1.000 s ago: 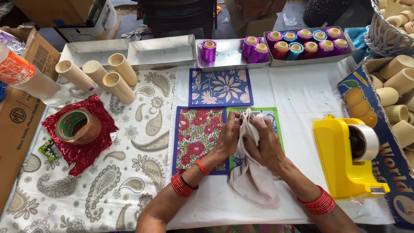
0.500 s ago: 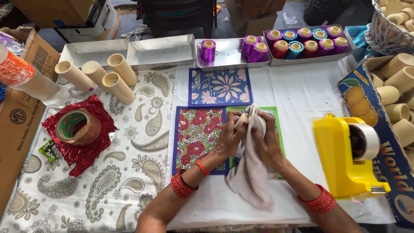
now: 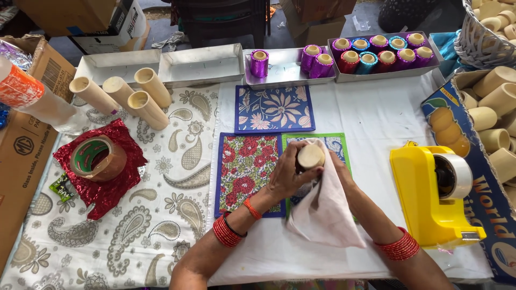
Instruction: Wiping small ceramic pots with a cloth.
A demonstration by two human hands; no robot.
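Gripping a plain beige cylindrical cup (image 3: 311, 156) at the centre of the view, the left hand (image 3: 288, 174) is closing its fingers around the cup's side, its round end facing the camera. The right hand (image 3: 337, 167) is lying largely hidden under a pale pink cloth (image 3: 325, 209) that is draping down toward 6 o'clock; it is pressing the cloth against the cup, though its finger positions cannot be told.

Both hands are working above a green-bordered patterned mat (image 3: 339, 147), which is lying just beside a red floral mat with a blue border (image 3: 245, 172) at 9 o'clock of the cup. A blue floral mat (image 3: 274, 108) is sitting at 12 o'clock. Beyond it, silver trays (image 3: 282, 72) are holding cups wrapped in purple, red and teal foil (image 3: 376, 52).

At 3 o'clock a yellow tape dispenser (image 3: 430, 201) is standing on the white table covering (image 3: 376, 115). At 9 o'clock a roll of brown tape (image 3: 98, 157) is resting on crumpled red foil (image 3: 115, 185). At 10 o'clock three bare beige cups (image 3: 126, 95) are lying tilted on the paisley cloth (image 3: 156, 215). At 2 o'clock a box is holding many bare beige cups (image 3: 497, 115).
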